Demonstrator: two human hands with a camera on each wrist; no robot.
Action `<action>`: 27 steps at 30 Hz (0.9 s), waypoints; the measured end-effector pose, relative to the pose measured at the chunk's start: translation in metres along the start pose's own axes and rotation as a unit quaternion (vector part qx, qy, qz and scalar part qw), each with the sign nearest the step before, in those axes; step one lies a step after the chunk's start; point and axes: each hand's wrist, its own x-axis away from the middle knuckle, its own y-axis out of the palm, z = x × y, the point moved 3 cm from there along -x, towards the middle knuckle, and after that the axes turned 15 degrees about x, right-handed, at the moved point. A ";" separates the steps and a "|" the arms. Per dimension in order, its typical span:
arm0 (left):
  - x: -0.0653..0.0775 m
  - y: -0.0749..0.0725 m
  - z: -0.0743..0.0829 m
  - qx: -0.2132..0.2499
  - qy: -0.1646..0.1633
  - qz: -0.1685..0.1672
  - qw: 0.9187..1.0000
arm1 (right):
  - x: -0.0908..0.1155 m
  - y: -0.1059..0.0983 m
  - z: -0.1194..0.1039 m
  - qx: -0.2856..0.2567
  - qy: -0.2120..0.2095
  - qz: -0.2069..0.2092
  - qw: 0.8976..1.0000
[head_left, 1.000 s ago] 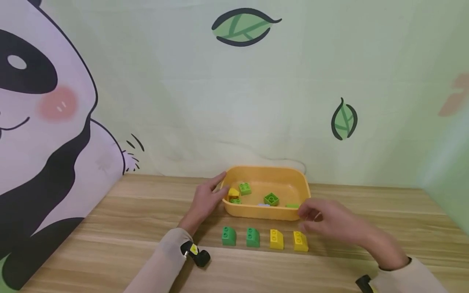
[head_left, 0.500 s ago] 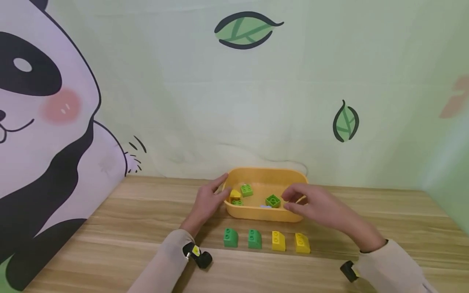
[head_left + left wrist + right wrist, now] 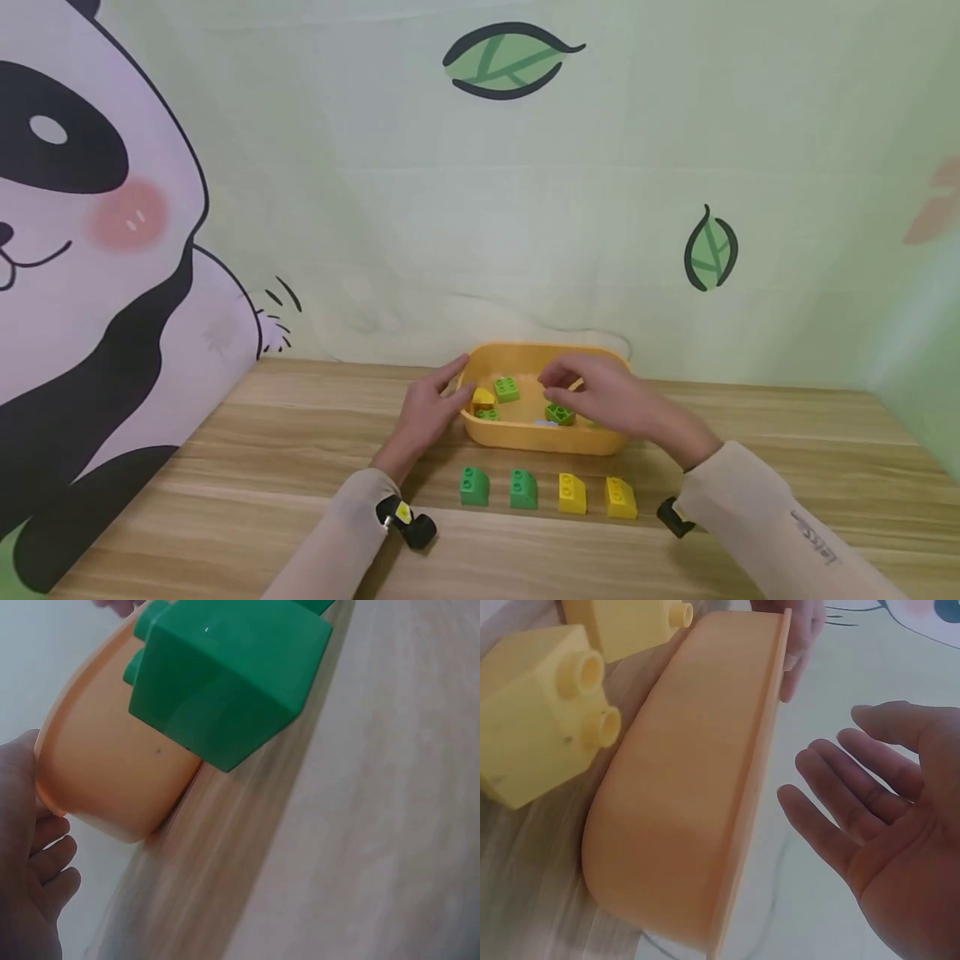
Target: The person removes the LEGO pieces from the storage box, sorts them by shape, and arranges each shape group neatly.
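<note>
An orange-yellow plastic tub point(image 3: 543, 435) stands near the back of the wooden table, with loose building blocks inside. My left hand point(image 3: 426, 412) holds the tub's left end, its thumb over the rim; the left wrist view shows the other fingers partly curled outside the wall. Over the tub's right half hovers my right hand point(image 3: 603, 392), fingers loosely bent and apart, with nothing between them in the right wrist view. Just below its fingertips lies a green block point(image 3: 559, 414). A light-green block point(image 3: 506, 389) and a yellow block point(image 3: 483, 399) lie farther left inside.
In front of the tub, a row holds two dark-green sloped blocks, the left one point(image 3: 473, 487) and its neighbour point(image 3: 522, 489), then two yellow sloped blocks, one point(image 3: 572, 493) beside the other point(image 3: 620, 497). A printed cloth wall point(image 3: 375, 208) rises behind the table.
My right hand has moved left from the tub's right front corner to above the green block inside. My left hand has stayed at the tub's left end.
</note>
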 end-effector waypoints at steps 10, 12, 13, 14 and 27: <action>0.000 -0.001 -0.001 0.001 0.010 0.003 1.000 | -0.030 0.006 -0.006 0.037 0.014 -0.019 0.999; 0.000 -0.001 -0.001 0.001 0.010 0.006 1.000 | -0.035 0.007 -0.006 0.035 0.009 -0.023 0.999; -0.001 -0.002 0.000 0.000 0.011 0.007 1.000 | -0.037 0.008 -0.006 0.033 0.008 -0.023 0.999; -0.001 -0.002 -0.001 0.000 0.011 0.007 1.000 | -0.039 0.009 -0.006 0.031 0.005 -0.024 0.999; -0.001 0.001 -0.002 -0.001 0.002 0.002 1.000 | -0.056 0.029 -0.002 -0.006 0.022 -0.026 0.999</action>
